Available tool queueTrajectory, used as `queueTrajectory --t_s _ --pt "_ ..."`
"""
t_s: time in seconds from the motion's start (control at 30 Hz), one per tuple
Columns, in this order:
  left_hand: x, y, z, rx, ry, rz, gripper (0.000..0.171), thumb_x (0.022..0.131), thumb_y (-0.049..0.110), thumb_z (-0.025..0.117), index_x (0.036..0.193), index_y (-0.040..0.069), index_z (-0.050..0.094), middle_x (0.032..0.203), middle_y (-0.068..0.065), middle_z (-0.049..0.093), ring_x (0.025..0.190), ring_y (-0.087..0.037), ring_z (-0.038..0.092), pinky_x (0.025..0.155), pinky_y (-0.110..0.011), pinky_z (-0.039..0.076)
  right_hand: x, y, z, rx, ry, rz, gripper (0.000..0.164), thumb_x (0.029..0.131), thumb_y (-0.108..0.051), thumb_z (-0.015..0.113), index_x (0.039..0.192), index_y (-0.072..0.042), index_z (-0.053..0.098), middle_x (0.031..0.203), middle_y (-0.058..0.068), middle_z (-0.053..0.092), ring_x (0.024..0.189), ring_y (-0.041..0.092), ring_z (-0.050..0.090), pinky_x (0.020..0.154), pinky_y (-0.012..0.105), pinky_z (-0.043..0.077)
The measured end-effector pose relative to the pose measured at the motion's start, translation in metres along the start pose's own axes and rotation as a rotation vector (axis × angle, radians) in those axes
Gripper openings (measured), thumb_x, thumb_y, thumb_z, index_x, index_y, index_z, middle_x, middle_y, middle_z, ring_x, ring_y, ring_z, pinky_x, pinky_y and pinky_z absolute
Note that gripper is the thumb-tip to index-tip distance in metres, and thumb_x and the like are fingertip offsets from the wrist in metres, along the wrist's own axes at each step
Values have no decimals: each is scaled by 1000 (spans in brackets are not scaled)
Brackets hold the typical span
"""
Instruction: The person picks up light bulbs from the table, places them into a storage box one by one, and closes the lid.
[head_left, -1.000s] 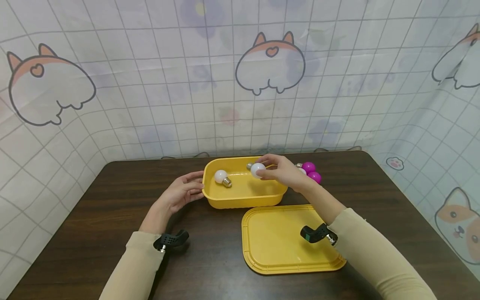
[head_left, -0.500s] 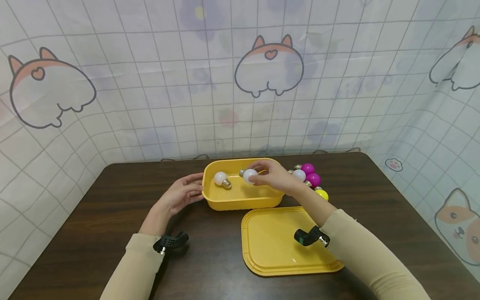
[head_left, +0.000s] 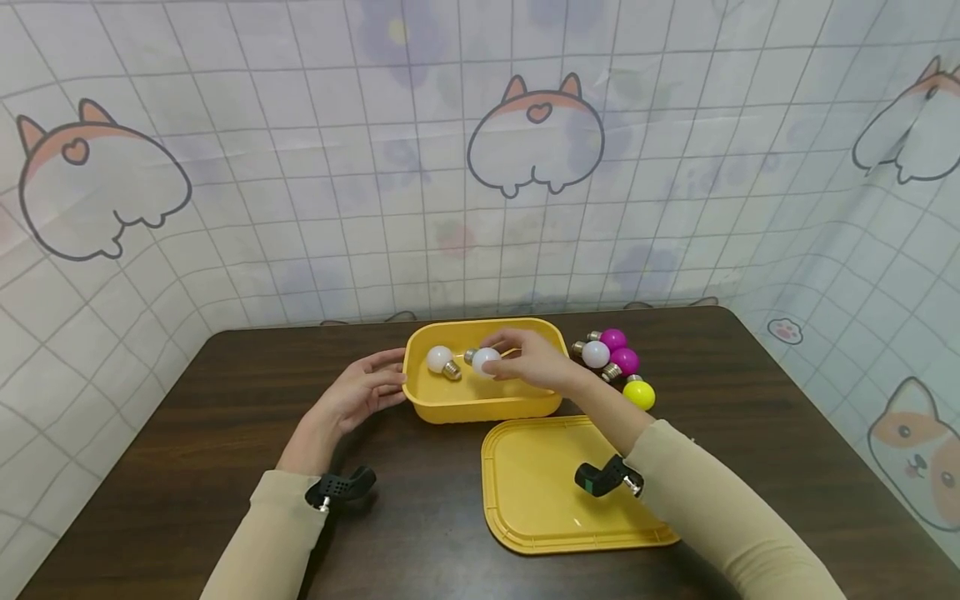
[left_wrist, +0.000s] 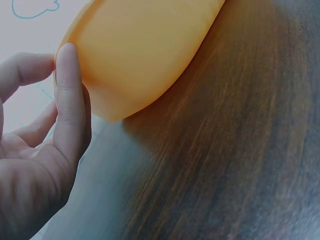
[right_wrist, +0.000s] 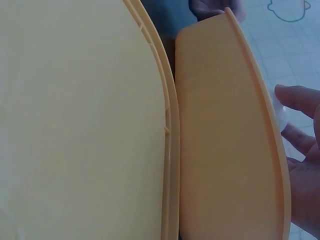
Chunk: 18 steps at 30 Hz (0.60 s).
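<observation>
Inside a yellow plastic box (head_left: 480, 408), my right hand (head_left: 534, 362) holds a white light bulb (head_left: 486, 361) by its globe, with the metal base pointing left and away. Its fingertips (right_wrist: 283, 95) show past the box rim in the right wrist view, with the bulb mostly hidden. A second white light bulb (head_left: 440, 359) lies at the left inside the box, screw base toward the middle. My left hand (head_left: 363, 389) touches the outside of the box's left end, fingers fairly straight. In the left wrist view its thumb (left_wrist: 68, 85) lies against the wall near the rim.
A yellow lid (head_left: 562, 492) lies flat on the dark wooden table (head_left: 420, 517), close in front of the box. Right of the box lie two magenta bulbs (head_left: 623, 361), a white bulb (head_left: 596, 354) and a yellow bulb (head_left: 639, 394). A patterned cloth wall (head_left: 337, 208) stands behind.
My right hand has moved left and lower into the box with the white light bulb, uncovering the bulbs on the right. The left hand stays at the box's end.
</observation>
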<state>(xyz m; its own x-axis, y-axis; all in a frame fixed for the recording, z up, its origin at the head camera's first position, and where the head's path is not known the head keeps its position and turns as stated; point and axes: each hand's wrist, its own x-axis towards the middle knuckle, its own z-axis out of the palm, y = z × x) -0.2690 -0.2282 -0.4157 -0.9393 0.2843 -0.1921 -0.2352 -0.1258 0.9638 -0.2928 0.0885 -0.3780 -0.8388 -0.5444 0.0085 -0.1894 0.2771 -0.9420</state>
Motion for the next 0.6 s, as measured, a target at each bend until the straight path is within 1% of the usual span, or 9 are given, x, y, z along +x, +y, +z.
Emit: queueTrajectory --t_s 0.23,0.4,0.47,0.6 --pt "-1 0 -1 5 -7 7 64 102 -1 61 158 0 31 148 -30 46 100 -21 71 86 -30 60 4 -2 6 -35 -19 5 37 95 -10 74 129 1 64 123 19 63 100 27 68 94 49 57" --pt "-1 0 0 5 -1 2 63 102 -2 60 158 1 32 148 -30 46 100 -21 71 86 -31 60 7 -3 10 -33 -30 -10 35 94 -10 75 127 1 64 122 19 64 101 36 69 93 50 57" --pt "-1 0 0 1 5 -2 62 102 -2 59 158 2 33 148 -28 47 99 -22 71 86 -31 60 8 -3 11 -33 -36 -17 36 94 -10 75 126 1 64 122 19 64 100 37 69 92 49 57" --pt "0 0 0 -2 3 -5 62 102 -3 58 158 2 33 148 -28 46 99 -21 71 86 -31 60 11 -2 13 -57 -45 -19 36 93 -11 76 126 -1 65 122 18 64 99 31 68 90 44 58"
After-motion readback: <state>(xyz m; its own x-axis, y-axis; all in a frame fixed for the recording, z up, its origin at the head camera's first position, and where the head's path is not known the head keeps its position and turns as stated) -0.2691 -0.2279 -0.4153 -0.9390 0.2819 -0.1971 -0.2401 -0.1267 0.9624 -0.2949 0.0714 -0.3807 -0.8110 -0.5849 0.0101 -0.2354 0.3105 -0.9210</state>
